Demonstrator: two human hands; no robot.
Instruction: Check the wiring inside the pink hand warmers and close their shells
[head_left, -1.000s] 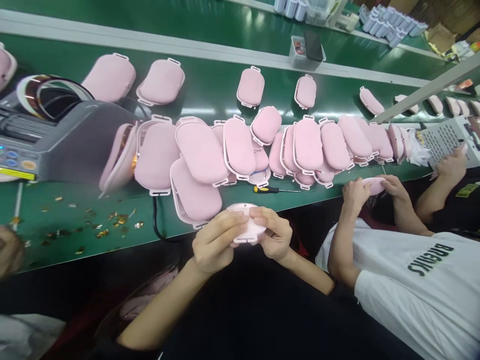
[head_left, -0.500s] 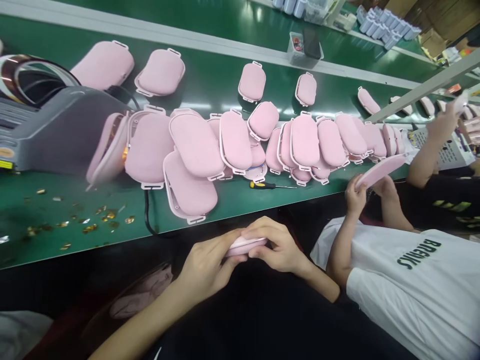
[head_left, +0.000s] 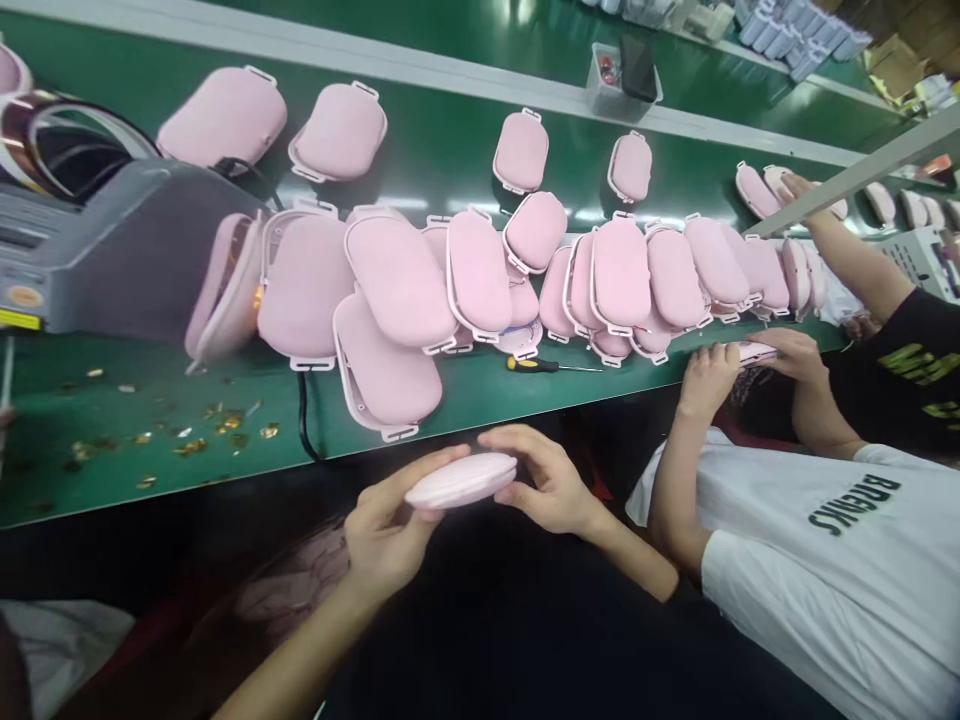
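Observation:
Both my hands hold one flat pink oval case (head_left: 461,481) edge-on, just off the near edge of the green table (head_left: 150,470). My left hand (head_left: 390,525) cups its left end from below, fingers curled round it. My right hand (head_left: 544,480) pinches its right end with thumb and fingers. Right behind them, a pile of several similar pink cases (head_left: 480,280) lies overlapping in a row across the table.
A grey tape dispenser (head_left: 112,245) with a tape roll stands at the left, with gold scraps (head_left: 187,440) before it. A yellow-handled screwdriver (head_left: 540,365) lies by the pile. At right a person in a white shirt (head_left: 825,560) holds a pink case, and another person's arm (head_left: 847,255) reaches over the belt.
The pink case has turned from flat-faced toward me to edge-on and shifted slightly left and lower. My fingers have loosened to its ends. The far co-worker's arm has reached out over the belt.

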